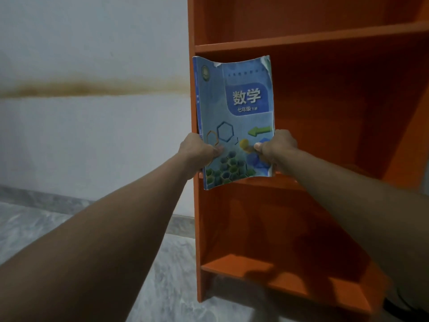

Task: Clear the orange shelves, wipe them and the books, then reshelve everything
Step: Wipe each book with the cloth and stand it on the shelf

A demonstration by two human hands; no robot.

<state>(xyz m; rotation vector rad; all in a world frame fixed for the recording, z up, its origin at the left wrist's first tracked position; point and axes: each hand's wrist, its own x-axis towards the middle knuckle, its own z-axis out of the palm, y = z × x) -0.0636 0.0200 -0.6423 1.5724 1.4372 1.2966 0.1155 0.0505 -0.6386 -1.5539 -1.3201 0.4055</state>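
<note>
Now you hold the book (234,117) upright with both hands, in front of the orange shelves (325,38).
Your left hand (197,151) pinches its lower left edge by the spine and your right hand (277,146) pinches the lower right edge, thumbs on the cover. The book bows between them, before the middle compartment. Its blue cover reads "数学" and beneath it "七年级"; smaller print is too blurred.
</note>
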